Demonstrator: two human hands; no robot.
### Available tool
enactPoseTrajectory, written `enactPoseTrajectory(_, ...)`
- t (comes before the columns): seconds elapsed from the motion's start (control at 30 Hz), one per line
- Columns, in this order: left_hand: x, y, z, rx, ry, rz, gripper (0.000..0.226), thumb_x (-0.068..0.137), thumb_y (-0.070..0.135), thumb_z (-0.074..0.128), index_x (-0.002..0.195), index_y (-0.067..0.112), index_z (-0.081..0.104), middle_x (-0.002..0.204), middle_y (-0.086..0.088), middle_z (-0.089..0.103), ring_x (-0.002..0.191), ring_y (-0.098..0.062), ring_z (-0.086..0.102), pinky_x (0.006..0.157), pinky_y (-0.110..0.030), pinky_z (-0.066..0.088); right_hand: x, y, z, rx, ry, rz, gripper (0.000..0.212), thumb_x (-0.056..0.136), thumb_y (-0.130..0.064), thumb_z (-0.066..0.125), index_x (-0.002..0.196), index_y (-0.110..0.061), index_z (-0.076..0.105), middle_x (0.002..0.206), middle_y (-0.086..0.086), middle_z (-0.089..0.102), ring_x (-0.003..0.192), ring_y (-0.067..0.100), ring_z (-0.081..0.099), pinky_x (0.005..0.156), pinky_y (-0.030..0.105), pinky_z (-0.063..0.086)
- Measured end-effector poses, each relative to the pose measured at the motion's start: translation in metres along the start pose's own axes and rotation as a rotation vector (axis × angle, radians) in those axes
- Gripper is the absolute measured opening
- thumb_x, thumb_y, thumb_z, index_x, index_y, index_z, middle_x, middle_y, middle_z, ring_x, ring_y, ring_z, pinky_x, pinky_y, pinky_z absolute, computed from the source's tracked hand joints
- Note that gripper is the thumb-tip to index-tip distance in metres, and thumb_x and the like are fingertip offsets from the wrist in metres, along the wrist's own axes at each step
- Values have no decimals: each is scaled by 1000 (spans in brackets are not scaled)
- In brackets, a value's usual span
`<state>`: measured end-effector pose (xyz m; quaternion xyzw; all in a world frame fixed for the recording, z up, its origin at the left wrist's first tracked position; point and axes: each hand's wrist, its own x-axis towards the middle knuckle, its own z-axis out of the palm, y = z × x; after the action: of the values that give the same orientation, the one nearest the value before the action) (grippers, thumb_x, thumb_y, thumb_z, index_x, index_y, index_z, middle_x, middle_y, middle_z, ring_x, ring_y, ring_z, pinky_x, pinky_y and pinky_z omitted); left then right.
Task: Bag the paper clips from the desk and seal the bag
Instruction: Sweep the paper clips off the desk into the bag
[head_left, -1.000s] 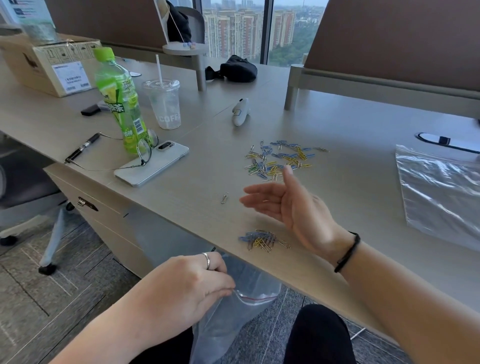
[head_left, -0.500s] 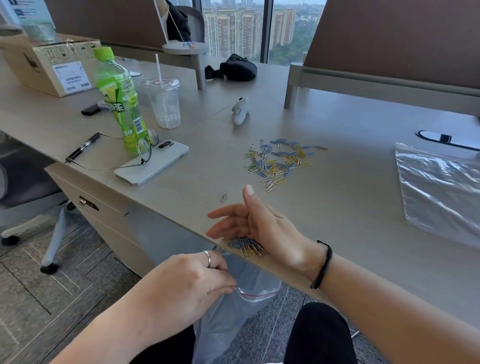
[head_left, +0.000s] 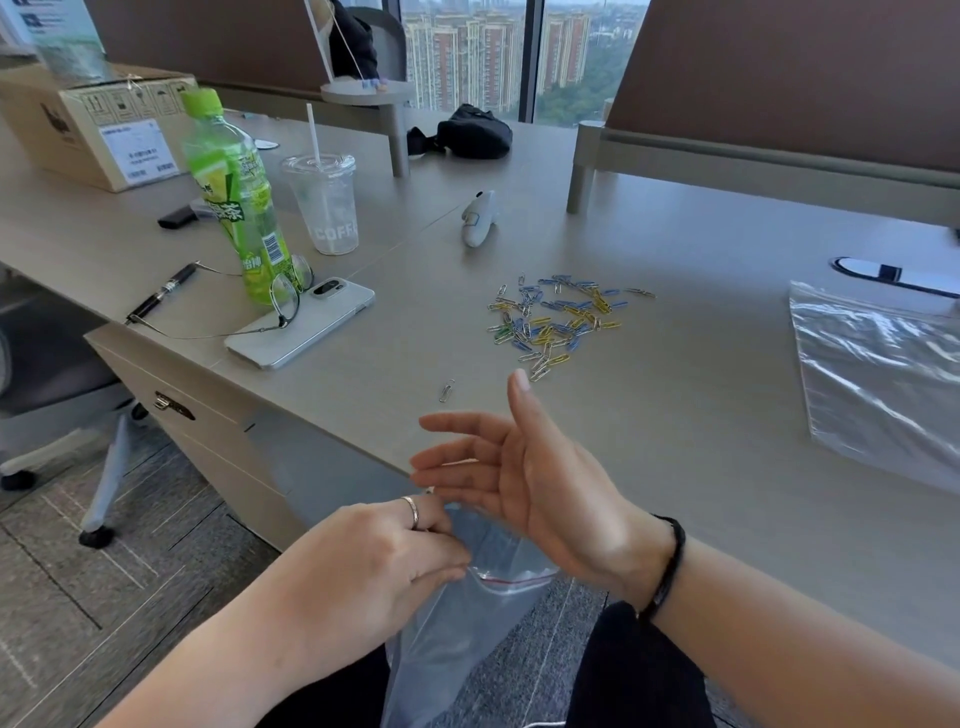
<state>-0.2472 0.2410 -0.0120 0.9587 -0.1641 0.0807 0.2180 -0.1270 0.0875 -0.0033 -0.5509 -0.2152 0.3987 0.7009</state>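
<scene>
Here, right hand (head_left: 545, 483) just above bag (head_left: 467, 613).

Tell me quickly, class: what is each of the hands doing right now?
Left hand: pinches the rim of the clear plastic zip bag with the red seal line below the desk edge.
Right hand: open, fingers straight, holding nothing.
</scene>
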Motion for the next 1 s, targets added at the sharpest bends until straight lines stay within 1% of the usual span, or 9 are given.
enactPoseTrajectory(0.13,-1,-1,2,-2,6,-8,24,97,41,52,100,31,73,92,15,60,68,-6,62,58,-26,53,4,-16,-22,-6,112,-97,85,85,-74,30,120,-4,64,112,25,69,110,37,66,101,42,49)
enactPoseTrajectory(0.27,-2,-3,3,16,3,-5,19,96,41,54,100,35,72,93,20,58,65,1,59,58,-22,51,21,-32,-64,-160,447,-261,67,97,-58,33,101,-3,71,98,22,74,99,34,70,95,42,53)
enactPoseTrajectory(0.4,2,-5,4,17,29,-9,19,94,44,53,97,37,69,90,20,57,61,-1,58,54,-24,52,45,-51,-121,-469,777,-341,60,101,-55,30,94,-15,74,101,3,76,101,17,68,98,36,49)
enactPoseTrajectory(0.5,5,-7,7,24,31,8,17,94,44,53,95,37,68,90,19,57,59,-1,57,52,-22,51,63,-65,-146,-787,847,-232,52,100,-57,26,85,-23,62,95,-2,65,96,21,60,78,35,43)
enactPoseTrajectory(0.53,6,-7,8,25,27,9,16,95,45,53,96,38,68,90,19,57,60,-1,57,53,-22,52,69,-68,-150,-927,856,-181,49,100,-57,24,80,-23,54,90,1,60,93,27,57,74,36,40)
enactPoseTrajectory(0.6,7,-9,9,33,26,11,15,96,46,53,96,39,66,91,19,56,59,-3,58,52,-23,52,84,-69,-157,-1172,822,-73,49,98,-57,18,85,-22,51,99,7,60,103,31,56,85,41,40)
enactPoseTrajectory(0.73,7,-10,9,40,43,15,15,96,45,53,95,38,66,91,18,56,57,-5,57,50,-23,51,100,-60,-165,-1417,619,81,84,84,-70,2,135,-23,50,150,6,44,142,23,33,116,49,22)
enactPoseTrajectory(0.87,4,-12,8,40,41,14,15,97,45,52,97,39,65,92,18,56,59,-4,57,51,-23,51,88,-50,-154,-1498,443,59,79,92,-71,9,154,-25,26,164,-3,17,151,12,11,122,38,6)
enactPoseTrajectory(1.0,4,-12,8,26,39,11,15,97,45,52,98,38,65,92,18,57,60,-5,57,52,-22,51,63,-41,-132,-1558,297,14,78,93,-71,13,157,-26,14,165,-10,10,150,4,4,122,30,1)
